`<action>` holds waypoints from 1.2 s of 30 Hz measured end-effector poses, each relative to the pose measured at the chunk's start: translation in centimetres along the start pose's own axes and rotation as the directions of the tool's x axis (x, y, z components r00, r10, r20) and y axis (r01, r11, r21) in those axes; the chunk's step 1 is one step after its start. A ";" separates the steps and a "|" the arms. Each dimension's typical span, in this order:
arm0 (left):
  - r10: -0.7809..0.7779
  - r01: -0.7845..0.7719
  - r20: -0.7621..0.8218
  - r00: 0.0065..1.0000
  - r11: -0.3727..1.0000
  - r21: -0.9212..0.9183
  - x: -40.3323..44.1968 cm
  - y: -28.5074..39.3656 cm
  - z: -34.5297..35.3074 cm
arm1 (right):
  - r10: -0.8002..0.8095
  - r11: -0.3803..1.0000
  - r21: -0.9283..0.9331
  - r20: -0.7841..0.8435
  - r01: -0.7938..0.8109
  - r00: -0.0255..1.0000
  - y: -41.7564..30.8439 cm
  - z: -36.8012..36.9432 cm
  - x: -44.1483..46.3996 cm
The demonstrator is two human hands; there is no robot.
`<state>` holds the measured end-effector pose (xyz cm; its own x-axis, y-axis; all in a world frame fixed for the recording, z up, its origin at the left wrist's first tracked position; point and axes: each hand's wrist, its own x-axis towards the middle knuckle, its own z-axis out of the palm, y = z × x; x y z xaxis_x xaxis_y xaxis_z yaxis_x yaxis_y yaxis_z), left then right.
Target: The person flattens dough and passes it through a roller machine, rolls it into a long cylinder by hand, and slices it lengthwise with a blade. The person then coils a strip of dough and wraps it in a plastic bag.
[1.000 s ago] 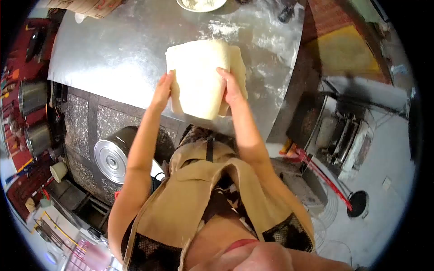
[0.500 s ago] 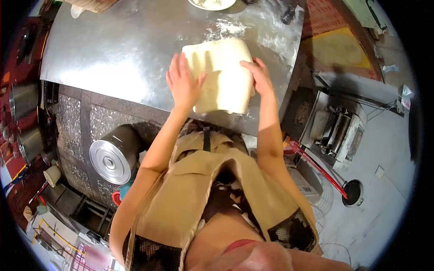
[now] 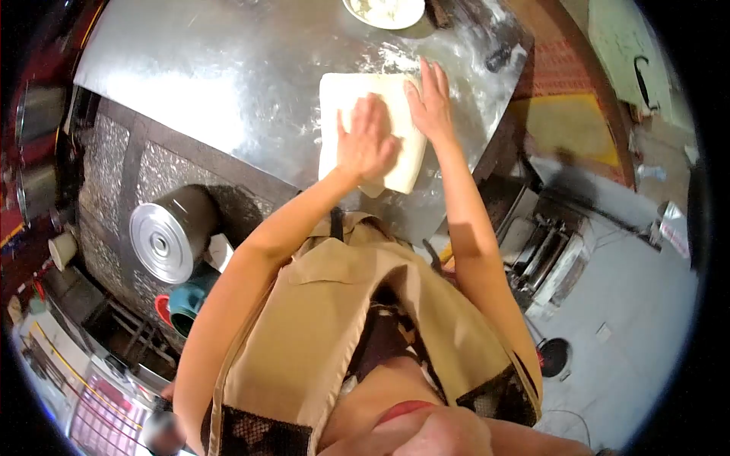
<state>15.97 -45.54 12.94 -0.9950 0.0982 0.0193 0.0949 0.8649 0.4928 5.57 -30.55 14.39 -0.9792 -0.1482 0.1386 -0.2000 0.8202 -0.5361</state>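
Fingers (image 3: 366,112) of the left hand (image 3: 371,148) lie slightly parted over the middle of the dough (image 3: 407,152), pointing away from the body, the palm turned down; they grip nothing. The right hand (image 3: 435,110) is open too, its thumb at the dough's right edge and its other fingers stretched forward, pinching nothing. Both forearms reach forward, the left slanting inward with the elbow bent, the right straighter.

Beneath the hands, the dough sits on the metal table (image 3: 228,99), near the edge closest to the person. It is a pale, smooth, roughly four-sided slab with rounded corners, and another layer peeks out at its near edge. Around it the tabletop is grey and shiny, with a bright glare toward the left and loose flour (image 3: 395,57) smeared beyond the dough and off to the right. Farther out, a round white bowl (image 3: 384,26) holds lumpy white stuff. Below the table's left side, a pot (image 3: 195,216) with a ringed, silvery lid (image 3: 160,242) stands on the speckled floor (image 3: 171,171), near a green container (image 3: 188,304).

The bowl is cut off by the top of the view, and the left arm partly covers the green container. The left fingers are a little blurred, and how hard that palm presses cannot be told. A dark object (image 3: 498,59) near the table's right corner is too unclear to name.
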 end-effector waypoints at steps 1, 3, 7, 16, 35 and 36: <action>0.145 -0.139 0.073 0.987 0.987 -0.078 -0.5 0.9 0.2 | -0.054 0.996 -0.060 0.087 0.059 0.995 0.1 1.1 0.8; 0.318 -0.303 0.126 0.940 0.945 -0.126 -2.1 1.8 1.5 | -0.137 0.985 -0.084 0.166 0.152 0.977 0.6 3.3 0.5; 0.355 -0.355 0.006 0.935 0.934 -0.029 -3.8 2.6 4.5 | -0.228 0.946 -0.183 0.206 0.266 0.952 -0.5 4.4 0.8; 0.230 -0.228 -0.031 0.973 0.929 -0.292 -4.8 3.8 0.9 | 0.068 0.947 -0.304 0.510 0.106 0.857 -1.4 3.4 4.0; -0.029 -0.076 -0.271 0.962 0.926 -0.371 -8.3 -1.4 3.5 | -0.591 0.805 0.178 0.314 0.565 0.743 -7.3 9.0 3.5; -0.097 -0.026 -0.238 0.967 0.885 -0.464 -8.4 -1.2 3.0 | -0.581 0.804 0.034 0.253 0.593 0.773 -7.4 6.4 3.1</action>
<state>24.31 -45.92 9.60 -0.9784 -0.1056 0.1779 0.0948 0.5350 0.8395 3.80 -40.62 13.50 -0.6498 -0.7311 0.2080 -0.7429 0.5529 -0.3774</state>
